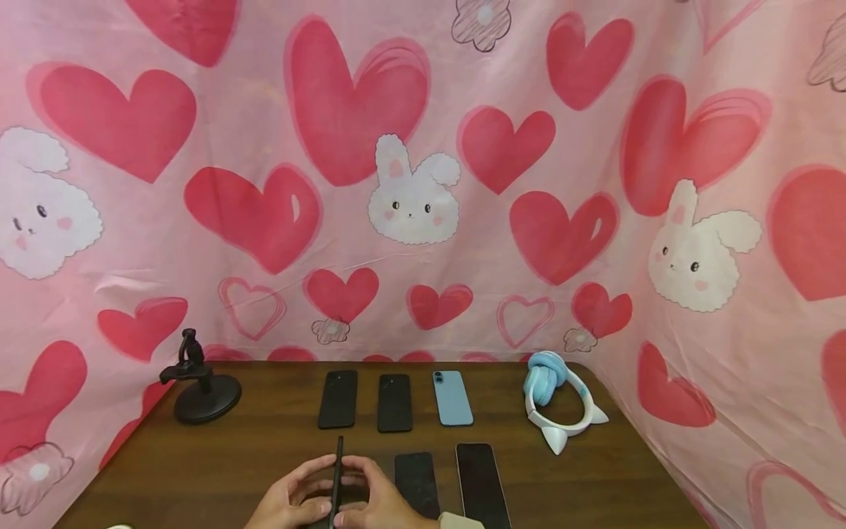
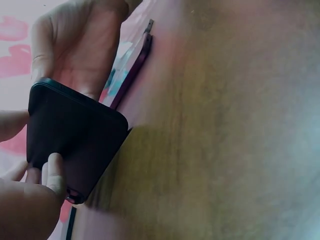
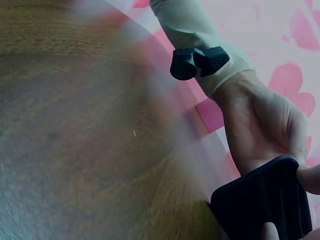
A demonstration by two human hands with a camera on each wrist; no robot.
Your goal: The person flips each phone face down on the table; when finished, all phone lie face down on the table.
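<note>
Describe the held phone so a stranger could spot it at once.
Below the pink backdrop is the brown table. There, the left hand and right hand hold the black phone, edge-on in the head view; five other phones lie flat.

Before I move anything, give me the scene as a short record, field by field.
held: slim black phone, edge-on in head view
left grip: holds its left side
right grip: holds its right side
back row: left black phone, middle black phone, light-blue phone
beside right grip: dark phone, pale-edged phone
far left: black stand
far right: white-and-blue headphones
</note>
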